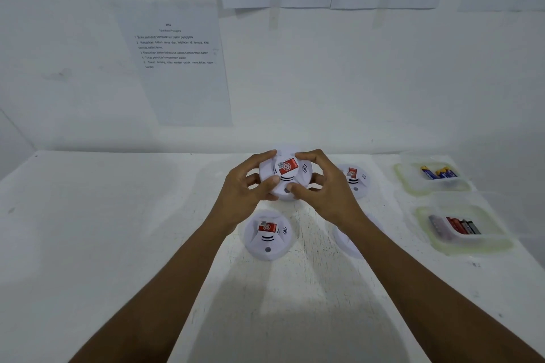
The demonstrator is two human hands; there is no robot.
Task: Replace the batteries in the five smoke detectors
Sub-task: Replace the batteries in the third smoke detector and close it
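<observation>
Round white plastic smoke detector (285, 174), face toward camera, gripped between left hand (247, 192) and right hand (323, 190) at opposite rims; thumbs front, equidistant.

Step 1 on the wall sheet (177, 47) — "Buka penutup kompartmen bateri penggera"; red label (288, 166) on my detector (300, 177) shows S (circled).

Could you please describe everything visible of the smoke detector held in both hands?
The held smoke detector is a round, white, plastic-looking disc with a red label at its centre, black curved slot marks beside it and a small grey button near the lower edge. Its face tilts toward the camera, apparently raised off the white table. The left hand and right hand grip opposite sides, thumbs on its face.
</observation>
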